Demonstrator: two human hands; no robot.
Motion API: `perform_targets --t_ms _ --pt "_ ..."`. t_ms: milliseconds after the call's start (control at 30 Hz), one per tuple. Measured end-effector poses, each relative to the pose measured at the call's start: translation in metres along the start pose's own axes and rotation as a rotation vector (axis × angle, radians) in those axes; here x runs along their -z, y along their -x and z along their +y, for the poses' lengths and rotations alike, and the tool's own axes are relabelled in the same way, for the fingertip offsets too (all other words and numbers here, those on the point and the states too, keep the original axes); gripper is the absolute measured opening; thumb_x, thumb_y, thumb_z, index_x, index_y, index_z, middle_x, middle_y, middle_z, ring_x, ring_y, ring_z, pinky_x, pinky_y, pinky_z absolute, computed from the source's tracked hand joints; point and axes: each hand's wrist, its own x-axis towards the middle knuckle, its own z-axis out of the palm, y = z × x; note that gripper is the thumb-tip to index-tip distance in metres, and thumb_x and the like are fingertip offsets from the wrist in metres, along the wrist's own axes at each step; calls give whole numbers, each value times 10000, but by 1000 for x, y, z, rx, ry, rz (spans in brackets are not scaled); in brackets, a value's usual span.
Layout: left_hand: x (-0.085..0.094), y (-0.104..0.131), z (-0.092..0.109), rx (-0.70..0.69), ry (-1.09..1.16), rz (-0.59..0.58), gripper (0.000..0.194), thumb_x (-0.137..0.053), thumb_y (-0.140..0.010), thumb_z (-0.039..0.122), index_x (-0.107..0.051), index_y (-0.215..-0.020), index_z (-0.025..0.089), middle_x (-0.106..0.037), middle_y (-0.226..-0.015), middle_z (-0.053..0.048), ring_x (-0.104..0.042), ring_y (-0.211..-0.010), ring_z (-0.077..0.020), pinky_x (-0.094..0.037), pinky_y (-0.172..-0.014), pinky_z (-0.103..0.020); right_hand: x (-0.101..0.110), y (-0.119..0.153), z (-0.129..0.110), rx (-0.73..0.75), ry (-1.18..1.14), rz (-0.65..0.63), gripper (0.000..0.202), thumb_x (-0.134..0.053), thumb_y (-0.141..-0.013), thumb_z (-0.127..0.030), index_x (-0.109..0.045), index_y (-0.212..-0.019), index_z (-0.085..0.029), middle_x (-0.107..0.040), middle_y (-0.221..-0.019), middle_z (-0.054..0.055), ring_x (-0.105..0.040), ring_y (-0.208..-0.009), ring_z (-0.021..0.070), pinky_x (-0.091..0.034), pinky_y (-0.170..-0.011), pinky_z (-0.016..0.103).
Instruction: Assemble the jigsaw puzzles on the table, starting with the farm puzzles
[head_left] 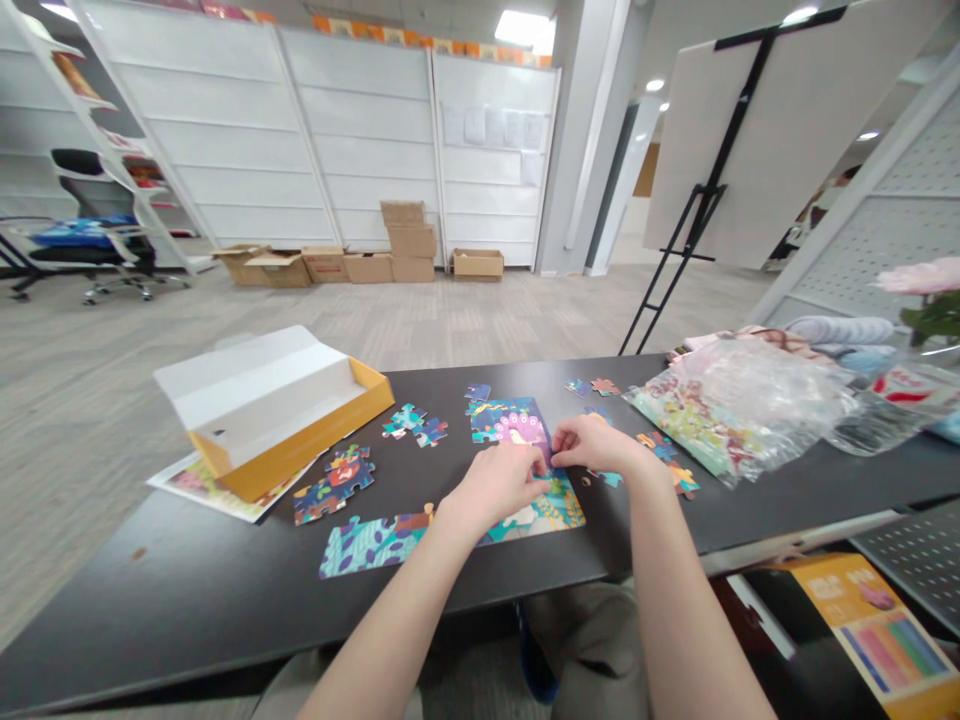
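A partly joined jigsaw puzzle (566, 505), with a pink peacock and yellow plants, lies on the black table in front of me. My left hand (501, 482) rests over its middle, fingers bent and closed at the puzzle's surface, covering part of the picture. Beside it, at the puzzle's right edge, my right hand (591, 443) is closed in a pinch on a small dark blue puzzle piece (556, 461). The fingertips of both hands nearly meet there. A joined teal leaf strip (371, 543) extends to the left, partly behind my left forearm.
Loose joined pieces (341, 485) and teal pieces (409, 420) lie left; more pieces (671, 460) lie right. An open yellow-and-white box (300, 430) stands on a picture sheet at left. A plastic-wrapped pack (742, 400) is at right. An easel (686, 230) stands beyond the table.
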Motion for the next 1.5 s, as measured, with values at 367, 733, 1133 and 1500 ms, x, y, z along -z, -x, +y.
perform_targets --t_ms 367,733,1133,1500 --pt "-1 4 -3 -7 -86 22 248 -650 -878 381 -725 -1092 280 -741 -934 -50 -706 -893 -262 -536 -803 -339 7 10 -8 -68 40 23 115 -693 -788 -289 -663 -758 -182 -689 -658 28 -603 -561 155 -433 -467 235" --pt "5 6 -16 -135 48 -39 290 -656 -832 330 -729 -1101 250 -749 -863 -26 -695 -793 -213 -499 -712 -269 3 10 -27 -107 106 -19 250 -644 -851 -389 -703 -752 -167 -639 -585 20 -532 -476 135 -393 -434 241" --pt "76 34 -122 484 -349 254 245 -562 -914 297 -658 -1109 186 -681 -1165 -134 -625 -1119 -305 -510 -905 -377 3 9 -17 -65 172 21 246 -624 -874 -381 -701 -817 -155 -706 -681 45 -614 -597 149 -419 -505 217" --pt "67 36 -128 577 -367 228 254 -560 -920 338 -651 -1111 197 -712 -1163 -126 -656 -1121 -322 -536 -904 -415 0 5 -12 -14 163 33 226 -635 -865 -385 -704 -866 -170 -760 -808 75 -689 -742 203 -485 -639 259"
